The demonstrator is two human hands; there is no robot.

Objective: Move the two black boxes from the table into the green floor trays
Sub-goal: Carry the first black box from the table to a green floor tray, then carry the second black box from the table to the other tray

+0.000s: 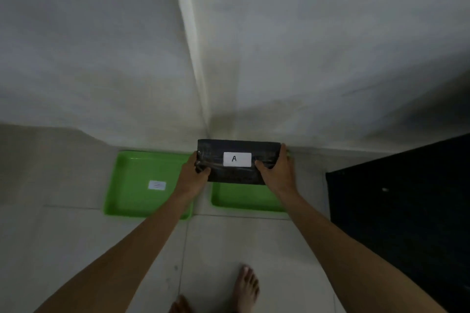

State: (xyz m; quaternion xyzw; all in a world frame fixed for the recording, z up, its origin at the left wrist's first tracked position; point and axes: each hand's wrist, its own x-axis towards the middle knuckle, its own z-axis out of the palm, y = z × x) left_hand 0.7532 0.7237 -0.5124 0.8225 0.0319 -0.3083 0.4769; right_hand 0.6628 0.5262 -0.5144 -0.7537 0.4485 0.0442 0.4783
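A black box (236, 173) wrapped in shiny film, with a white label marked "A", is held above the right green tray (244, 198). My left hand (195, 173) grips its left end and my right hand (277, 173) grips its right end. The box hides the far half of that tray. To the left, on the floor, lies the left green tray (132, 185), holding only a small white label (157, 185). I see no second black box.
Both trays sit on pale floor tiles against a white wall corner (203, 99). A dark table (407, 211) fills the right side. My bare feet (245, 287) stand on the tiles at the bottom.
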